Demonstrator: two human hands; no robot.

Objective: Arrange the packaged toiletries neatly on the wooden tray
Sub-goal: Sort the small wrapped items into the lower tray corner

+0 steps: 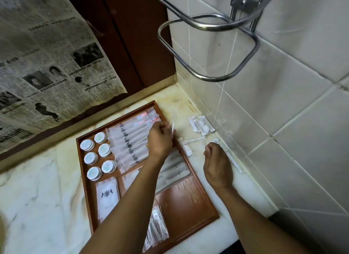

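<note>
head view: left hand (pixel 160 140) pinches packet (pixel 172 128) by tray (pixel 188 202).

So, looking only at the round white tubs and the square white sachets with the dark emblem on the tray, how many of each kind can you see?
Round white tubs: 6
Square white sachet with dark emblem: 1 showing; more may lie beneath it, I cannot tell
Total: 7

Tray (pixel 186 200): reddish-brown wood. Round tubs (pixel 100 137): white lids. Sachet (pixel 107 194): white, dark crest print. Worktop (pixel 37 187): cream, grey-veined. Wall tiles (pixel 283 83): white.
</note>
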